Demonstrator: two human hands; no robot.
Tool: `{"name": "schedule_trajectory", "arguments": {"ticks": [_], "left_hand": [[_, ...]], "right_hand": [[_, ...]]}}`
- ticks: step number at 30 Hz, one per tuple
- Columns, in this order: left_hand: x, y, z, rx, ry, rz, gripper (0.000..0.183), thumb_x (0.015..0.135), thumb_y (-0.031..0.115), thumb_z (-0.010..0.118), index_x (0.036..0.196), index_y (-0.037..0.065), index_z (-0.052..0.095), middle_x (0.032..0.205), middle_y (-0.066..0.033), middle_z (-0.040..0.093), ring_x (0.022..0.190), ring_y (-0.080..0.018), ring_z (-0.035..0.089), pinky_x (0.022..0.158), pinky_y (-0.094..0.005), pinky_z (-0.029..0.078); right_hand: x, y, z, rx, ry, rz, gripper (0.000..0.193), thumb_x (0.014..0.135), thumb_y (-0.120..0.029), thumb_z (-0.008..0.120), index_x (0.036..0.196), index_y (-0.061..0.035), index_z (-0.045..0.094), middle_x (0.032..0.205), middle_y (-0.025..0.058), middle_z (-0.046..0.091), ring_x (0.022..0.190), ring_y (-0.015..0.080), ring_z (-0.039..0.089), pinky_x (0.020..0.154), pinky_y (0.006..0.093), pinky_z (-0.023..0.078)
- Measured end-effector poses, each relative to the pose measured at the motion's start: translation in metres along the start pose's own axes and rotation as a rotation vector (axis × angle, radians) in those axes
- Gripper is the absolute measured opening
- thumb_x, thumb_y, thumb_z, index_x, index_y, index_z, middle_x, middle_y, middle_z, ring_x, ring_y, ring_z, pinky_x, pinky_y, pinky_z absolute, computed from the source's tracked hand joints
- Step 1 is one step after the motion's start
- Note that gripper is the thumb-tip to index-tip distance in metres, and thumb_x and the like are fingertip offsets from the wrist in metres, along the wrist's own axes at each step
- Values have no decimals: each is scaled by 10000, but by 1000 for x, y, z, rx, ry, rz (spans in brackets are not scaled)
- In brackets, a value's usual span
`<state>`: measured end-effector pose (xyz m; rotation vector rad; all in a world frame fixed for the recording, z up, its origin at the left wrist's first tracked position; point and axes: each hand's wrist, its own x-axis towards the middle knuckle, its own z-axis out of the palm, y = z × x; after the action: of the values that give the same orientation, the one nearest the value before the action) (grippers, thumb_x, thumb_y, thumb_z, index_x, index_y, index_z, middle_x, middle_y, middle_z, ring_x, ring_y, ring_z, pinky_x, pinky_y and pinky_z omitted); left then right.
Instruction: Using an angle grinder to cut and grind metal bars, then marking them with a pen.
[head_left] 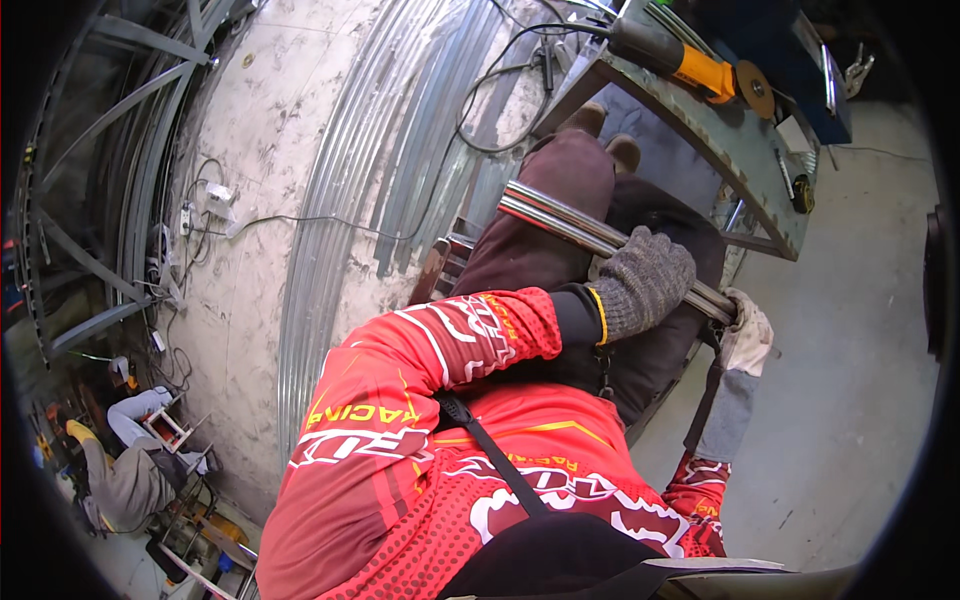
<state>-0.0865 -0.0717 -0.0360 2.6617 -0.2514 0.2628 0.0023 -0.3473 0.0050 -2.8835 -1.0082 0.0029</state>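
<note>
A small bundle of shiny metal tubes (557, 220) lies slantwise across my lap, with a thin red stripe along part of it. My left hand (645, 281), in a dark grey knit glove with a yellow cuff edge, is closed over the middle of the bundle. At its right end my right hand (748, 333), in a pale, soiled glove, grips the tubes; its fingers are partly hidden. Both my dark-trousered legs are underneath the bundle.
An orange-and-black angle grinder (715, 75) rests on a metal workbench (700, 130) ahead, near a tape measure (803, 193). Long metal profiles (330, 190) cover the floor at left. A black cable (330, 220) crosses them. Another person (135, 485) works at lower left.
</note>
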Motion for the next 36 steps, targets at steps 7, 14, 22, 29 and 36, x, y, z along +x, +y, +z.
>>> {"name": "schedule_trajectory", "arguments": {"ticks": [7, 14, 22, 29, 36], "left_hand": [[0, -10, 3, 6, -6, 16, 273, 925, 373, 688, 1075, 145, 677, 975, -81, 670, 920, -267, 661, 790, -481, 469], [8, -9, -1, -87, -67, 41, 283, 891, 357, 728, 1073, 146, 678, 994, -82, 682, 955, -279, 675, 804, -472, 480], [-9, -11, 5, 69, -104, 90, 426, 919, 408, 726, 1231, 125, 669, 1044, -81, 673, 954, -292, 665, 791, -504, 485], [0, -2, -4, 150, -146, 161, 470, 925, 390, 760, 1276, 100, 642, 1063, -109, 661, 963, -335, 649, 805, -503, 482], [1, -8, -21, 214, -158, 156, 502, 918, 412, 760, 1289, 100, 627, 1047, -110, 631, 959, -340, 634, 797, -501, 476]], "right_hand": [[4, 2, 6, -16, 6, -30, 446, 828, 45, 600, 1207, -141, 746, 1179, 86, 789, 1067, 331, 750, 973, 436, 586], [-1, -2, -5, -57, 45, -35, 446, 826, 10, 598, 1215, -152, 744, 1129, 83, 793, 1035, 326, 756, 944, 448, 589], [-5, -12, 16, -104, 81, 76, 336, 795, -37, 737, 1092, -194, 743, 973, 37, 783, 956, 265, 759, 862, 433, 568], [-31, 28, -10, -202, 99, 198, 573, 869, -56, 702, 1412, -225, 640, 1094, 52, 801, 996, 254, 770, 917, 357, 622], [-30, 53, -47, 62, -58, 132, 706, 879, -309, 845, 1531, -292, 574, 1314, 57, 701, 1149, 278, 693, 986, 404, 588]]}}
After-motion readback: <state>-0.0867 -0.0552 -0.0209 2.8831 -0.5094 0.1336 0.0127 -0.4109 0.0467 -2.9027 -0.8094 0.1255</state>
